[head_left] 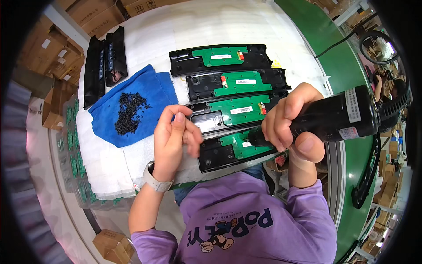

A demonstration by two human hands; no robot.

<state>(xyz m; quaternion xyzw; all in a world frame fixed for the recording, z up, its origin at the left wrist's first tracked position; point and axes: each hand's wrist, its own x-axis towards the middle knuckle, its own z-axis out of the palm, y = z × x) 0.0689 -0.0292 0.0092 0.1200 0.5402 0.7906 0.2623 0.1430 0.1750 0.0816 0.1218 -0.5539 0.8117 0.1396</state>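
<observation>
My right hand (285, 123) is wrapped around a thick black electric screwdriver (332, 115). Its narrow end points down and left at the green circuit board (241, 148) in the nearest black plastic panel (214, 155); the very tip is hard to make out. My left hand (170, 138) hovers left of the panels, thumb and forefinger drawn together and the other fingers curled and slightly blurred. Anything in that pinch is too small to see. Beyond the nearest panel lie three similar ones, including the farthest panel (180, 66), each with a green board inside.
Small black screws (129, 112) lie heaped on a blue cloth (151, 86) at the left. Two dark strips (93, 66) rest at the far left of the white-covered table (149, 26). A green surface (307, 22) runs along the right, with a black cable (336, 46) over it.
</observation>
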